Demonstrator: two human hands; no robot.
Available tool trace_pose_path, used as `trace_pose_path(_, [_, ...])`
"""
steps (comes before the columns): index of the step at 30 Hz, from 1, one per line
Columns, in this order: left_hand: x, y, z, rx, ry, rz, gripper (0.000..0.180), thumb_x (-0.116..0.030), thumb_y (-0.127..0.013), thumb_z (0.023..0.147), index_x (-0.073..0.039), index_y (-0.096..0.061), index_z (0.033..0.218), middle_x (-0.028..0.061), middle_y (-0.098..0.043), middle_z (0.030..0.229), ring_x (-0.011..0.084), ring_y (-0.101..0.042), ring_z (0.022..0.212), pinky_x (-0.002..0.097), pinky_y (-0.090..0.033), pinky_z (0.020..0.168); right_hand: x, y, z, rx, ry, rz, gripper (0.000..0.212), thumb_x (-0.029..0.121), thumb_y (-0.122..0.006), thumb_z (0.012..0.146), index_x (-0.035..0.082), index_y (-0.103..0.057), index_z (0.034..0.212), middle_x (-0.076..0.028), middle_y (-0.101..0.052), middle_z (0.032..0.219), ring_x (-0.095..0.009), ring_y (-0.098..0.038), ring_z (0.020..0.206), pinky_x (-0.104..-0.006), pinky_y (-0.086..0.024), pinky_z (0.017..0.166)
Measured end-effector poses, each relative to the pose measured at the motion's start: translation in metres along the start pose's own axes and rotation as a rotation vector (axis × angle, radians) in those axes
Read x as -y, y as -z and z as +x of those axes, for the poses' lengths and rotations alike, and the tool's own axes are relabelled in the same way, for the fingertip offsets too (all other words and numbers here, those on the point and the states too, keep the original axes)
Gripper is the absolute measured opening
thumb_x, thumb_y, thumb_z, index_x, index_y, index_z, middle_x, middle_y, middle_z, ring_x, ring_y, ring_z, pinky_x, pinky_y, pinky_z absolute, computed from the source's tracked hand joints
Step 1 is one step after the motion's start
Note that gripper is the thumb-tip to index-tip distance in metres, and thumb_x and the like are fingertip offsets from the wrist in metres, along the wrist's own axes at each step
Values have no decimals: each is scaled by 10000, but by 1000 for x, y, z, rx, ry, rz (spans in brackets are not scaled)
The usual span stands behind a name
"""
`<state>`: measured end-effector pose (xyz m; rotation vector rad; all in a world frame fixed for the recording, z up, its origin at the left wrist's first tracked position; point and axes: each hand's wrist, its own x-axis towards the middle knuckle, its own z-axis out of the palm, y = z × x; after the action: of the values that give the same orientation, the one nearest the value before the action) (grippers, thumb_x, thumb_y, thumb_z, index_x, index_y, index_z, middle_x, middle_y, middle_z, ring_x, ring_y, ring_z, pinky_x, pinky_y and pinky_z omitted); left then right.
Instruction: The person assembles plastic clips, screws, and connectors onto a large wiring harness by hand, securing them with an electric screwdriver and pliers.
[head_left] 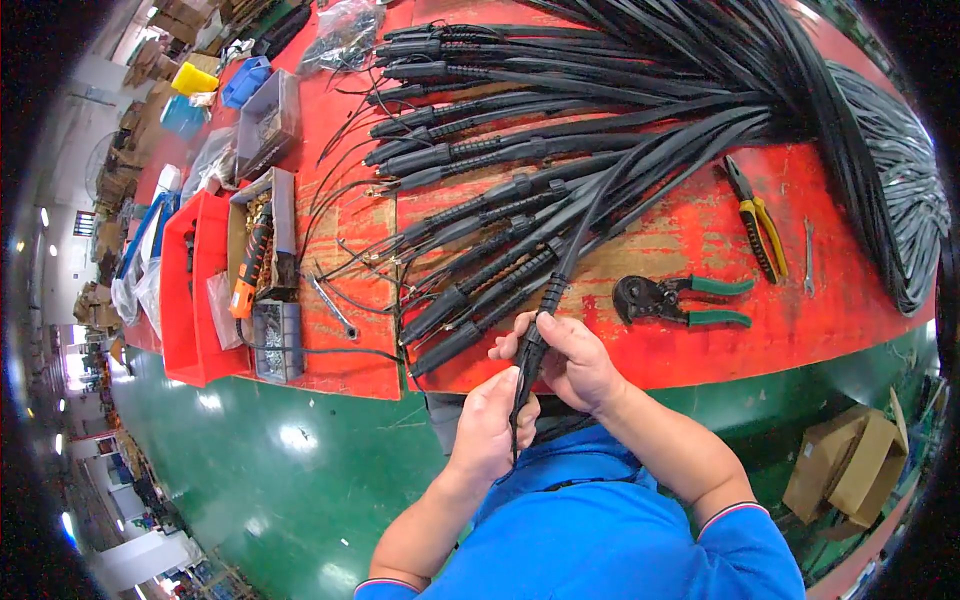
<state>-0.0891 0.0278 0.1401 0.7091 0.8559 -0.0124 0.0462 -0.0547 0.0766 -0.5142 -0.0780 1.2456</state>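
Note:
A black cable with a ribbed strain-relief sleeve runs down from the bundle to my hands at the table's front edge. Just below that sleeve, my right hand is closed around the black cable end. Lower down, my left hand pinches the same end, and a thin dark tip hangs below its fingers. Both hands partly cover the piece between them. Beyond them, several similar black cable ends lie side by side, with thin wires sticking out to the left.
Green-handled cable cutters, yellow-and-black pliers and a wrench lie right. On the left are a red bin, grey parts boxes, an orange-handled tool and another wrench. A cardboard box stands lower right.

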Motion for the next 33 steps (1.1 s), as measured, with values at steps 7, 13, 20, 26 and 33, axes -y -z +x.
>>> trace_pose_path(7, [3, -4, 2, -16, -29, 84, 311, -379, -472, 1101, -112, -529, 951, -20, -494, 648, 67, -419, 485, 240, -354, 430, 3, 3, 6, 26, -31, 89, 337, 368, -524, 1063, 51, -625, 1117, -155, -730, 1036, -331, -664, 1150, -488, -438, 1117])
trace_pose_path(13, [30, -8, 19, -116, -249, 251, 305, -327, -475, 1100, -82, -583, 955, -6, -535, 670, 84, -455, 493, 256, -367, 449, -11, -14, 8, -299, 23, 146, 336, 396, -554, 1052, 72, -625, 1002, -119, -725, 921, -301, -715, 991, -421, -564, 915])
trace_pose_path(20, [31, -4, 14, -22, -156, 208, 270, -316, -484, 1097, -82, -591, 1013, -15, -546, 677, 79, -463, 490, 259, -377, 445, 2, -16, 3, -333, -89, -136, 267, 286, -628, 1011, 78, -642, 844, -80, -680, 768, -265, -718, 964, -401, -550, 879])
trace_pose_path(26, [31, -9, 7, -19, -14, -48, 286, -364, -507, 1093, -108, -569, 983, -53, -494, 661, 44, -388, 458, 237, -314, 411, 3, -9, 1, -214, -142, -4, 283, 284, -589, 1020, 97, -622, 811, -69, -662, 755, -301, -686, 1096, -444, -491, 1024])
trace_pose_path(33, [33, -8, 2, 90, 58, -234, 335, -433, -474, 1090, -108, -544, 1046, -15, -499, 664, 88, -406, 457, 248, -349, 423, -11, 1, 3, 107, -34, 234, 321, 335, -570, 1026, 149, -532, 768, -35, -680, 809, -297, -665, 1149, -597, -293, 1216])
